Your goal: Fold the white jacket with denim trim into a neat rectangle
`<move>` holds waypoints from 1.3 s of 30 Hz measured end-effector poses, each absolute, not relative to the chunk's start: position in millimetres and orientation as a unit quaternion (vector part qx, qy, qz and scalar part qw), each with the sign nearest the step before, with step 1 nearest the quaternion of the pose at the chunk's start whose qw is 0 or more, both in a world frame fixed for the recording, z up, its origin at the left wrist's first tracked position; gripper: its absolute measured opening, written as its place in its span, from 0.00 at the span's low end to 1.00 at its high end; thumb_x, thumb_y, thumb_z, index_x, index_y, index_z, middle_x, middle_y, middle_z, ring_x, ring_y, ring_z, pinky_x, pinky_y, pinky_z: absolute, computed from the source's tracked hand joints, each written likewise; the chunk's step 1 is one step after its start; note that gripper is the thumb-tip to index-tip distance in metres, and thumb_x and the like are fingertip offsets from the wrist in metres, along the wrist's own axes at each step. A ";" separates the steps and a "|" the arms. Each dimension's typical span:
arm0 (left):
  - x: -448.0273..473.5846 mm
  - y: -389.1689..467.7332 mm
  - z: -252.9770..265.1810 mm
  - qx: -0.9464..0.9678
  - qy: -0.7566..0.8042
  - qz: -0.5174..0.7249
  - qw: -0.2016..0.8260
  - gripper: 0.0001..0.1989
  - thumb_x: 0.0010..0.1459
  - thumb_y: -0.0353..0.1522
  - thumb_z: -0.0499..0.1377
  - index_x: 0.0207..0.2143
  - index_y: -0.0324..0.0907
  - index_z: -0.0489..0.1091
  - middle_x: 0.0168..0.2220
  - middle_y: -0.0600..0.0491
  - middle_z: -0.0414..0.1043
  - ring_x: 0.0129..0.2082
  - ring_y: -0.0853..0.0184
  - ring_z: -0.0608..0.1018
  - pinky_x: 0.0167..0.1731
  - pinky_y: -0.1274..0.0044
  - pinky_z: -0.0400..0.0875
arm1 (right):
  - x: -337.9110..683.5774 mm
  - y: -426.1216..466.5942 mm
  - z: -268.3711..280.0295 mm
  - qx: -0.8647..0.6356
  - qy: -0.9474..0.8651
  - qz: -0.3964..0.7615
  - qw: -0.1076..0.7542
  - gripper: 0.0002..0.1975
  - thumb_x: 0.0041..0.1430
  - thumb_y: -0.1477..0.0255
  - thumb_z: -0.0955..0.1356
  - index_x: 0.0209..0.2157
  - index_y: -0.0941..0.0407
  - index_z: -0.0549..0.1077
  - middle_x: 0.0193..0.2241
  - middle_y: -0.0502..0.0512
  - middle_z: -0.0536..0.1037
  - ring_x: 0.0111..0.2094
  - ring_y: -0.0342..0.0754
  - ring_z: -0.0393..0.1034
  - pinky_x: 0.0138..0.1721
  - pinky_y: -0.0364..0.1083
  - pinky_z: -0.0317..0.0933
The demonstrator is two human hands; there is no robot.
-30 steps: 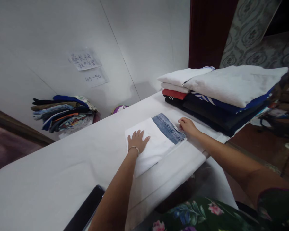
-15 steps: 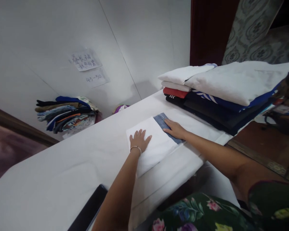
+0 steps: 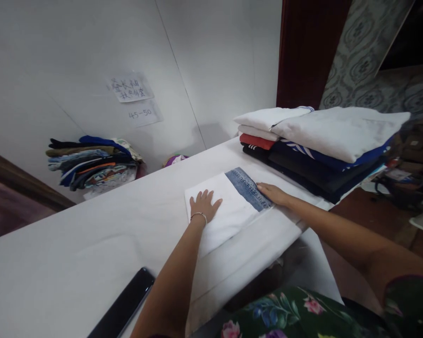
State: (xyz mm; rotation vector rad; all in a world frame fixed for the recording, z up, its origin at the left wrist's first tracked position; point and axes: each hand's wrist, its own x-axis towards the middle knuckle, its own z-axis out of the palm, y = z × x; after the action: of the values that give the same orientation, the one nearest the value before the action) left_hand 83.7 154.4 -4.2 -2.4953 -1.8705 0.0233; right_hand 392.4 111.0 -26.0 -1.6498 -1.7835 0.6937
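A folded white garment (image 3: 223, 206) lies flat on the white-covered table, with a blue denim band (image 3: 246, 188) along its right side. My left hand (image 3: 202, 206), wearing a bracelet, rests palm down on the white part, fingers spread. My right hand (image 3: 273, 193) is at the outer edge of the denim, its fingertips closed on that edge; the lower fingers are partly hidden.
Folded clothes form a tall stack (image 3: 313, 145) at the table's right end. Another clothes pile (image 3: 95, 162) stands beyond the far edge, against the wall. A black phone (image 3: 123, 305) lies near my left forearm. Handwritten paper signs (image 3: 136, 98) hang on the wall.
My right hand has moved from lying on the denim band to its right edge, uncovering more of the denim. My left hand stays in place. The view has shifted slightly.
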 end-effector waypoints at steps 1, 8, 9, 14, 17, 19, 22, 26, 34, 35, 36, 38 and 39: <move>83.7 154.6 -4.3 -0.800 -0.600 0.007 0.012 0.36 0.59 0.56 0.35 0.64 0.51 0.53 0.67 0.54 0.46 0.66 0.55 0.49 0.61 0.54 0.43 | 393.8 111.7 -21.4 -0.626 -0.649 0.267 0.340 0.30 0.59 0.48 0.56 0.47 0.55 0.74 0.51 0.58 0.74 0.54 0.57 0.64 0.55 0.51 0.55; 85.1 152.0 0.2 -0.798 -0.603 0.015 0.009 0.36 0.59 0.55 0.35 0.64 0.50 0.52 0.67 0.54 0.46 0.66 0.55 0.49 0.61 0.54 0.43 | 378.9 136.8 -1.0 -0.671 -0.559 0.296 0.385 0.21 0.50 0.52 0.66 0.21 0.56 0.70 0.20 0.52 0.72 0.25 0.46 0.65 0.28 0.43 0.56; 85.2 151.7 0.6 -0.797 -0.604 0.016 0.009 0.36 0.59 0.55 0.35 0.64 0.51 0.52 0.67 0.54 0.46 0.66 0.55 0.49 0.61 0.54 0.43 | 375.3 140.7 -1.8 -0.674 -0.559 0.291 0.385 0.19 0.48 0.54 0.68 0.19 0.55 0.69 0.18 0.51 0.70 0.25 0.45 0.64 0.27 0.43 0.55; 84.9 151.5 0.6 -0.798 -0.602 0.015 0.012 0.36 0.59 0.55 0.35 0.64 0.50 0.53 0.67 0.54 0.46 0.66 0.56 0.49 0.61 0.54 0.43 | 367.3 143.4 -15.7 -0.682 -0.529 0.294 0.409 0.18 0.52 0.57 0.65 0.18 0.55 0.65 0.17 0.48 0.67 0.25 0.44 0.60 0.27 0.42 0.52; 84.9 151.3 0.4 -0.799 -0.601 0.014 0.013 0.36 0.59 0.55 0.35 0.64 0.50 0.52 0.67 0.54 0.46 0.66 0.55 0.49 0.61 0.54 0.44 | 368.9 136.7 -24.5 -0.679 -0.508 0.329 0.415 0.20 0.55 0.53 0.62 0.21 0.55 0.65 0.15 0.47 0.65 0.21 0.42 0.59 0.23 0.42 0.53; 85.2 150.8 0.8 -0.799 -0.601 0.017 0.011 0.37 0.59 0.55 0.34 0.64 0.50 0.52 0.67 0.54 0.46 0.66 0.55 0.49 0.61 0.54 0.43 | 370.6 134.2 -27.0 -0.677 -0.504 0.344 0.412 0.22 0.55 0.52 0.61 0.22 0.56 0.65 0.15 0.47 0.65 0.19 0.42 0.58 0.22 0.41 0.53; 85.7 149.9 1.7 -0.798 -0.603 0.021 0.010 0.36 0.59 0.55 0.34 0.64 0.50 0.52 0.67 0.55 0.46 0.66 0.55 0.48 0.61 0.54 0.43 | 373.1 135.4 -25.7 -0.679 -0.515 0.341 0.396 0.21 0.57 0.53 0.60 0.23 0.56 0.65 0.15 0.47 0.65 0.19 0.42 0.59 0.22 0.41 0.52; 86.2 148.9 2.1 -0.797 -0.603 0.017 0.010 0.36 0.59 0.55 0.34 0.64 0.50 0.52 0.67 0.54 0.46 0.66 0.55 0.48 0.61 0.54 0.43 | 375.7 139.5 -20.0 -0.690 -0.557 0.291 0.357 0.18 0.59 0.61 0.62 0.19 0.56 0.65 0.17 0.49 0.68 0.24 0.43 0.61 0.26 0.42 0.52; 85.7 150.6 -1.5 -0.798 -0.603 0.007 0.010 0.37 0.59 0.56 0.34 0.64 0.50 0.52 0.67 0.55 0.46 0.66 0.55 0.49 0.61 0.53 0.43 | 374.2 151.5 -7.4 -0.701 -0.604 0.234 0.298 0.21 0.62 0.62 0.61 0.17 0.55 0.64 0.25 0.57 0.74 0.33 0.48 0.67 0.33 0.43 0.52; 85.6 150.8 -1.9 -0.798 -0.602 0.006 0.010 0.37 0.59 0.56 0.34 0.64 0.50 0.52 0.67 0.55 0.46 0.66 0.55 0.49 0.61 0.53 0.42 | 373.1 154.9 -5.9 -0.701 -0.603 0.236 0.299 0.21 0.61 0.61 0.61 0.17 0.55 0.64 0.25 0.57 0.74 0.33 0.49 0.67 0.33 0.43 0.52; 85.5 151.0 -2.1 -0.798 -0.602 0.007 0.011 0.37 0.59 0.56 0.34 0.64 0.50 0.52 0.67 0.55 0.46 0.66 0.55 0.49 0.61 0.53 0.42 | 371.9 158.3 -5.0 -0.701 -0.600 0.240 0.302 0.21 0.61 0.60 0.62 0.18 0.55 0.64 0.24 0.57 0.74 0.33 0.49 0.67 0.32 0.43 0.52; 85.3 151.1 -2.3 -0.798 -0.603 0.008 0.011 0.37 0.59 0.56 0.34 0.64 0.50 0.52 0.67 0.55 0.46 0.66 0.55 0.49 0.61 0.53 0.42 | 369.6 163.5 -5.3 -0.700 -0.589 0.253 0.315 0.20 0.59 0.60 0.63 0.18 0.55 0.64 0.23 0.56 0.73 0.33 0.48 0.66 0.31 0.43 0.52; 85.2 151.2 -2.4 -0.797 -0.604 0.010 0.010 0.36 0.59 0.55 0.34 0.64 0.50 0.52 0.67 0.55 0.46 0.66 0.55 0.49 0.61 0.53 0.42 | 368.9 164.7 -6.7 -0.698 -0.581 0.264 0.324 0.19 0.59 0.60 0.63 0.19 0.55 0.64 0.22 0.55 0.72 0.31 0.47 0.66 0.30 0.43 0.52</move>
State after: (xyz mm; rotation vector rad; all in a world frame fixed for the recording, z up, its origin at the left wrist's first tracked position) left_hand 85.2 151.2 -2.4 -2.4864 -1.8863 0.0301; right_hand 368.9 164.7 -6.7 -1.8323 -1.5236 0.6934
